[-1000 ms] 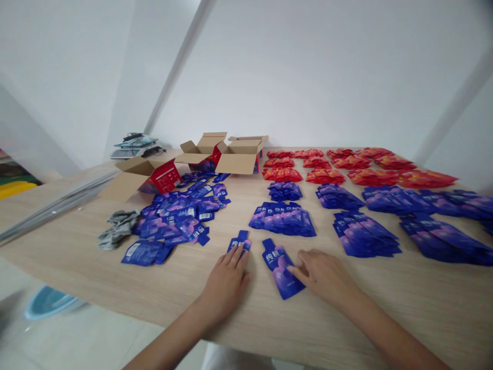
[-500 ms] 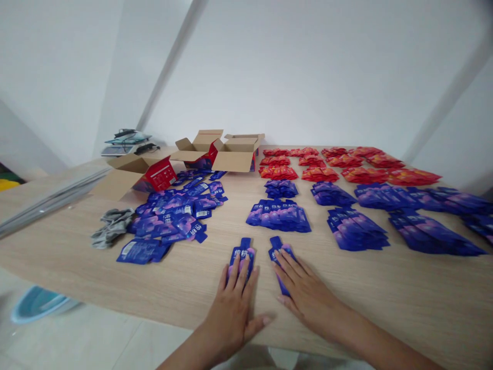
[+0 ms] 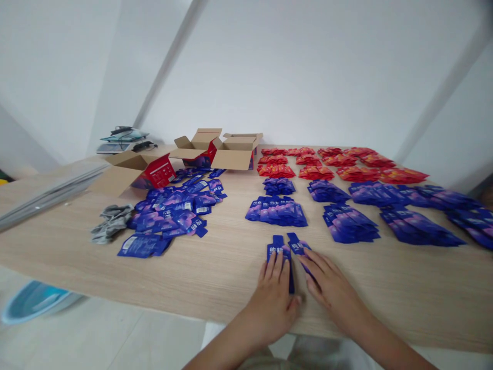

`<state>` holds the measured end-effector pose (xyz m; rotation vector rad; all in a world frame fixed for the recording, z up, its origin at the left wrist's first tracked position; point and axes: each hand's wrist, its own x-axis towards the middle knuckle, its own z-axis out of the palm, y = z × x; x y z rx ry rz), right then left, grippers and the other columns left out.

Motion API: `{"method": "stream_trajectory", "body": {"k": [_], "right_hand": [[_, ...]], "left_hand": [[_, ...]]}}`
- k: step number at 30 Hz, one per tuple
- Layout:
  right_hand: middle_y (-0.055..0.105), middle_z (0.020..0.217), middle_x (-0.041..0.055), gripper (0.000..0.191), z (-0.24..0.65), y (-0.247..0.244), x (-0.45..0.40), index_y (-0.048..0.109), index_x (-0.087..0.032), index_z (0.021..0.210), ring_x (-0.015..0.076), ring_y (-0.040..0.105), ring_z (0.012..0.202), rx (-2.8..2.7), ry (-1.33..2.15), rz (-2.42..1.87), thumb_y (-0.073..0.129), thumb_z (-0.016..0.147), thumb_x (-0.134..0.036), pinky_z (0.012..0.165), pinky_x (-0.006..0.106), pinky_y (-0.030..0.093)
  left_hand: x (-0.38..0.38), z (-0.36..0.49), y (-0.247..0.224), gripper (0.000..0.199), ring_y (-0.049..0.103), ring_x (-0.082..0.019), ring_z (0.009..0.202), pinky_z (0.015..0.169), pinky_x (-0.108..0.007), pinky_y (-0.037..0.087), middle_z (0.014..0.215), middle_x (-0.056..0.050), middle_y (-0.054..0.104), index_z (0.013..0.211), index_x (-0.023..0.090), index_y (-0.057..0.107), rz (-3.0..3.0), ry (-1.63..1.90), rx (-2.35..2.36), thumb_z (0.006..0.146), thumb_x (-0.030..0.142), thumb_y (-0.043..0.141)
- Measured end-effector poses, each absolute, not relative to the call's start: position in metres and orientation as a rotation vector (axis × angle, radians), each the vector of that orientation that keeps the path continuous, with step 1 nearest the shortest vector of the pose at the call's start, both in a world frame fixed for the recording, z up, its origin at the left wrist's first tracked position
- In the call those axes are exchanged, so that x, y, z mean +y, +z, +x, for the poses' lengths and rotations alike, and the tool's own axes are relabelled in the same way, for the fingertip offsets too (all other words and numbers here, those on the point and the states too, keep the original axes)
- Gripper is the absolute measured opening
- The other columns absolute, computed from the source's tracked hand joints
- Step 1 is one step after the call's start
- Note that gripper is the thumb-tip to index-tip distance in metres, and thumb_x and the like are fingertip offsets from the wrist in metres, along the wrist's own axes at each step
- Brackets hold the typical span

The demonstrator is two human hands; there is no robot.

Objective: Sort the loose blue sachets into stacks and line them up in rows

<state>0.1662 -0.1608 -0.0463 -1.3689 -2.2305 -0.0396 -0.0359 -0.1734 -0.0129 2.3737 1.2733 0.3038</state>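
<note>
My left hand point(image 3: 271, 295) lies flat with fingers stretched over a blue pouch point(image 3: 278, 248) on the table near its front edge. Beside it, my right hand point(image 3: 333, 282) rests open on a second blue pouch point(image 3: 298, 245), which is tilted so that its spout end points up and left. The spout ends of the two pouches nearly meet, and the fingers cover much of both. Beyond the hands sits a fanned stack of blue pouches point(image 3: 276, 211). To the left is a loose heap of blue pouches point(image 3: 165, 210).
Rows of red pouches point(image 3: 354, 173) and more blue stacks point(image 3: 350, 223) fill the right and back. Open cartons point(image 3: 234, 159) stand behind the heap. Grey gloves point(image 3: 111, 223) lie at the left, near grey strips point(image 3: 50, 198). A blue basin point(image 3: 36, 303) is on the floor.
My left hand has slid right with its pouch, closing most of the gap to the other one. My right hand and its pouch have shifted slightly right. The camera view has moved a little.
</note>
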Motion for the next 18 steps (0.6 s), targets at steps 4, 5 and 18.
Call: {"method": "stream_trajectory", "body": {"k": [4, 5, 18], "right_hand": [[0.056, 0.131, 0.0067, 0.039, 0.176, -0.028, -0.162, 0.055, -0.023, 0.126, 0.0205, 0.051, 0.121, -2.028, 0.152, -1.461, 0.038, 0.092, -0.029, 0.102, 0.041, 0.043], [0.056, 0.131, 0.0069, 0.039, 0.175, -0.025, -0.162, 0.055, -0.022, 0.126, 0.0201, 0.051, 0.121, -1.992, 0.154, -1.477, 0.036, 0.093, -0.029, 0.102, 0.041, 0.043], [0.04, 0.143, 0.0177, 0.044, 0.123, -0.05, -0.168, 0.055, -0.023, 0.127, 0.0371, 0.036, 0.13, -2.303, -0.372, -1.546, 0.05, 0.085, -0.034, 0.092, 0.053, 0.038]], "left_hand": [[-0.156, -0.041, -0.006, 0.074, 0.011, -0.026, 0.142, 0.115, -0.044, 0.018, 0.154, -0.011, 0.018, 0.145, 0.014, 0.025, 2.331, 0.382, 1.119, 0.076, 0.023, 0.053], [-0.152, -0.041, -0.007, 0.073, 0.013, -0.026, 0.141, 0.115, -0.045, 0.019, 0.153, -0.011, 0.022, 0.143, 0.015, 0.028, 2.323, 0.409, 1.094, 0.075, 0.021, 0.054], [-0.104, -0.115, -0.007, 0.05, 0.04, -0.024, 0.126, 0.108, -0.044, 0.033, 0.129, -0.012, 0.048, 0.122, 0.016, 0.047, 2.333, 0.753, 1.415, 0.073, 0.006, 0.046]]}}
